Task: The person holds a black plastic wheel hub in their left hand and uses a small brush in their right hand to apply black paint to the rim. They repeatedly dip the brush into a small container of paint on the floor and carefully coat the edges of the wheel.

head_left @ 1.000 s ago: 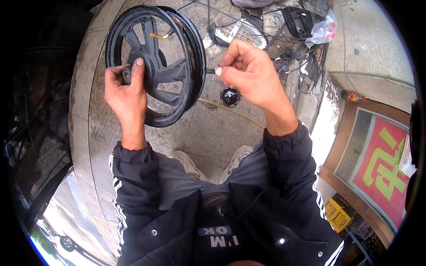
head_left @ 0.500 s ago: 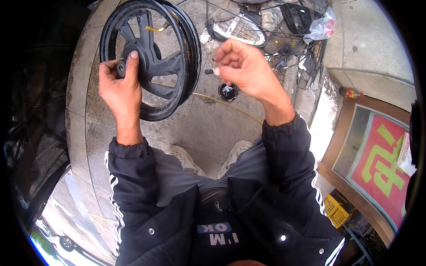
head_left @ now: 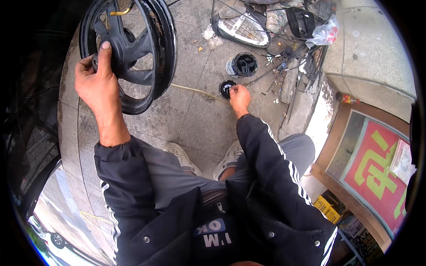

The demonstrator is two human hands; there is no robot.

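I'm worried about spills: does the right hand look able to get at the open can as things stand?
Probably yes: the right hand is close by, the open can is uncovered, and the wheel in the left hand is well clear.

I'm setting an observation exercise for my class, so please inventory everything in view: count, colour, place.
Wheel: 1, black, raised upper left
Bent stem: 1, yellow, at the wheel
Shallow dish: 1, black, on paving
Paving: one stretch, grey, underfoot
Open can: 1, pale with dark contents, beyond the dish
Thin hose: at least 1, yellowish, ground
Grille panel: 1, white, top centre
Cables: several, black, upper right
Plastic bag: 1, clear, upper right
Bottle: 1, reddish, right
Sign: 1, red and yellow-green, right
Crate: 1, yellow, lower right
Shoes: 2, pale, centre
Trousers: 1 pair, grey, centre
Jacket: 1, black with white stripes, bottom
Left fingers: one hand, bare, at the wheel's hub
Right fingers: one hand, bare, at the dish
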